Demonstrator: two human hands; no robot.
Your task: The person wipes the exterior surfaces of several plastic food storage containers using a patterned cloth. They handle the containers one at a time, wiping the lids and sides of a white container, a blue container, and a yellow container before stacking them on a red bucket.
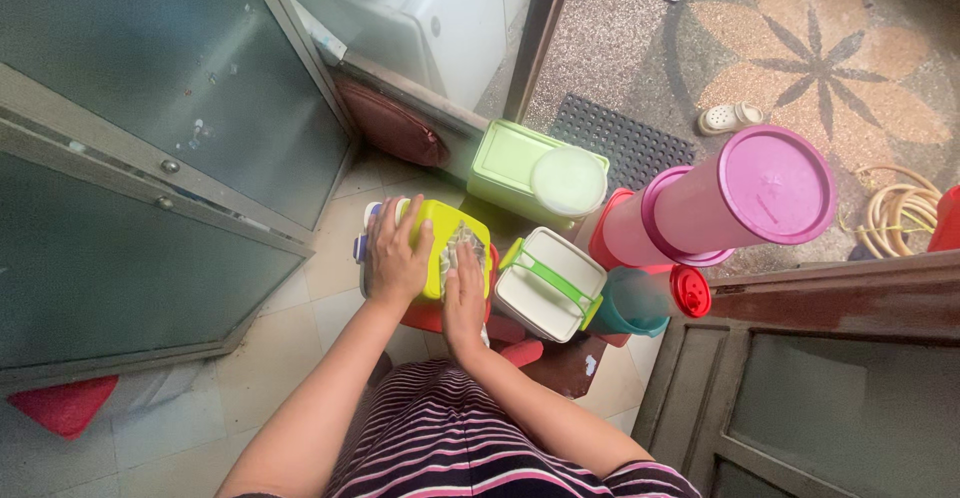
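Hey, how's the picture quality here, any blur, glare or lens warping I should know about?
Head view: soft, even daylight, no hard shadows; wide-angle warping bends the door frames at the edges and stretches the tall pink canister; faint reflections on the frosted glass door; the left hand and right hand on the lime-green container look reasonably sharp, no motion blur.

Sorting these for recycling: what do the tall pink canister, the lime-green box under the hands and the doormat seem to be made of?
The tall pink canister looks like smooth, slightly translucent plastic with an opaque magenta lid. The lime-green box, held by the left hand and wiped by the right hand, appears glossy moulded plastic. The doormat seems dark rubber, judging by its perforated grid.
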